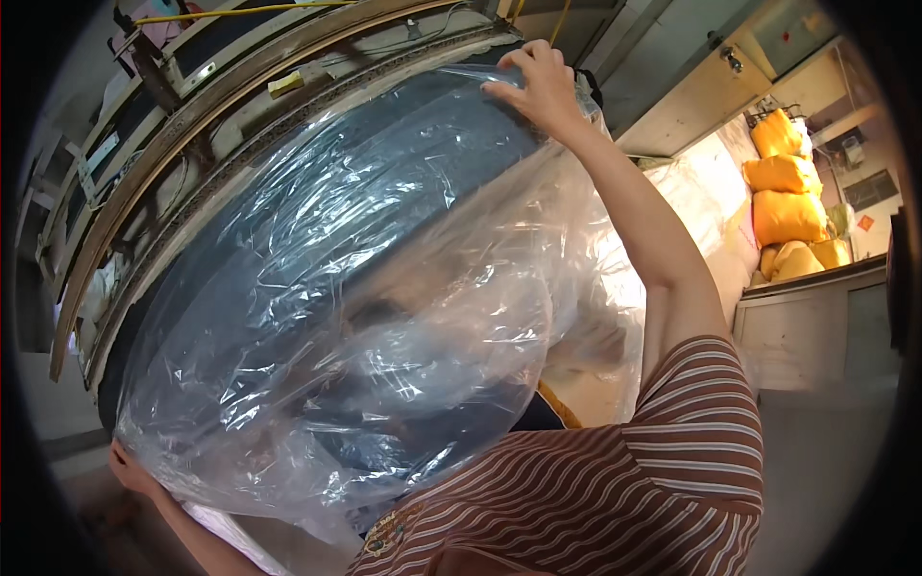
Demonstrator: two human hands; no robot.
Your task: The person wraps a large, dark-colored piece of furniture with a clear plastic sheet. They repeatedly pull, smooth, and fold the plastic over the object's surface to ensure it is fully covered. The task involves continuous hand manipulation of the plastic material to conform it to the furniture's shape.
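A large clear plastic sheet [384, 240] spreads over a long dark surface [451, 106], wrinkled and shiny, its near part hanging in loose folds against my body. Low on the left, my left hand [133, 468] is closed on the sheet's corner. My right hand [545, 91] reaches to the far right end of the sheet, thumb and forefinger apart, touching the film there. Whether its other fingers pinch any film is hard to see.
Beyond the dark surface run curved-looking wooden and metal rails [182, 125], with a small yellow block [285, 83] on them. Stuffed yellow sacks [789, 216] are stacked at the right, past a pale cabinet door [706, 91]. A grey cabinet [816, 336] stands nearer.
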